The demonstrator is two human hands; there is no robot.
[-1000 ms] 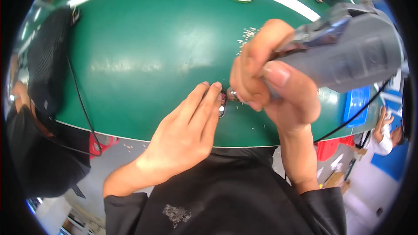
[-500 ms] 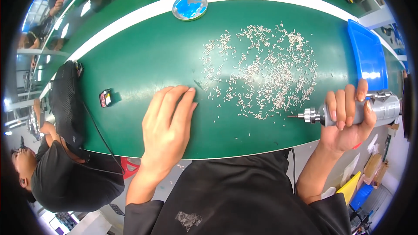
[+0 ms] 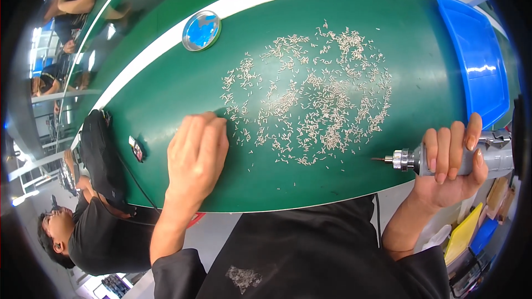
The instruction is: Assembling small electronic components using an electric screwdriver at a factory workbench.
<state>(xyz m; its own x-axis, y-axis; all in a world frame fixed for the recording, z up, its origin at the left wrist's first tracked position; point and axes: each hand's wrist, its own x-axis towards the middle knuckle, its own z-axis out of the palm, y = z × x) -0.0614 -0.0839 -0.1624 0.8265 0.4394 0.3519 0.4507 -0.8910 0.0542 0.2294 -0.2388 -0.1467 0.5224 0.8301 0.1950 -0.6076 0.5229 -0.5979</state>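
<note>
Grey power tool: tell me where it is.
At the head view's right, the grey power tool is in the right hand, just below the blue tray.

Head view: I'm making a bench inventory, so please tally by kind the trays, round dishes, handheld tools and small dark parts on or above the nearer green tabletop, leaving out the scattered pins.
Blue tray: 1
Round dish, with blue contents: 1
Grey handheld tool, in the right hand: 1
Small dark part: 1
Total: 4
</note>
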